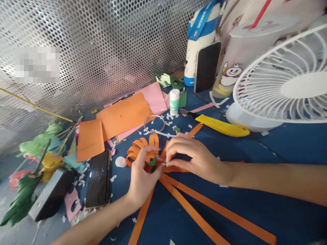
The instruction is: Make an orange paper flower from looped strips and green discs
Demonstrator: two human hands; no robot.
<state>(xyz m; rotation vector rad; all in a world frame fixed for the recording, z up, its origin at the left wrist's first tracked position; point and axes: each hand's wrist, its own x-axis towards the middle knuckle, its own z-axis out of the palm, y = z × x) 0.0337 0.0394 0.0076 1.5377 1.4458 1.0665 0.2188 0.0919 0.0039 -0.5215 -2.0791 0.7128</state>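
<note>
An orange paper-strip craft (132, 151), with curled loops at its far left, lies on the blue table before me. Several long flat strips (217, 207) fan out from its centre toward the near side. A small green paper piece (151, 161) sits at that centre. My left hand (143, 175) is curled around the centre, its thumb and fingers gripping the craft. Close by, my right hand (192, 156) is closed in a pinch at the same spot; something tiny and pale shows at its fingertips, too small to name.
A glue stick (174, 102), a bracelet (154, 124) and a yellow utility knife (222, 126) lie beyond my hands. Orange paper sheets (125, 115), a phone (97, 178) and paper flowers (38, 146) are at left. A white fan (301, 85), cup (232, 73) and bottle (199, 51) stand right.
</note>
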